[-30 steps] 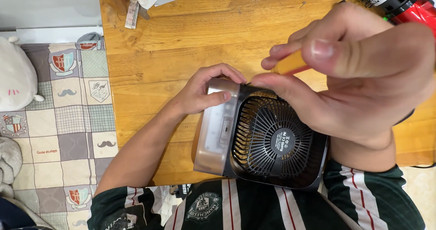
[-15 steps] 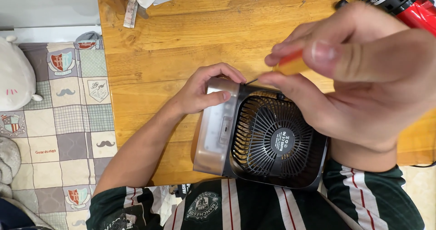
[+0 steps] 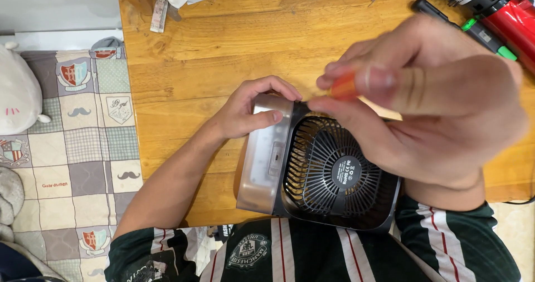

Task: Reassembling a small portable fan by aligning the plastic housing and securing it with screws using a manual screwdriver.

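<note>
The fan (image 3: 329,173) has a matt black plastic grille and a smooth, silvery satin side panel. The table (image 3: 223,48) is varnished wood, grain showing (faintly glossy). The screwdriver handle (image 3: 344,86) looks like orange plastic. The patchwork quilt (image 3: 72,142) is soft matt cloth.

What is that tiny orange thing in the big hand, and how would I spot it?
Start at the wooden table, then find the black fan lying at its near edge. Just above the fan's top corner, the right hand pinches a small orange screwdriver handle between thumb and fingers. It is the only orange thing there, blurry and much smaller than the red brush in the corner.
</note>
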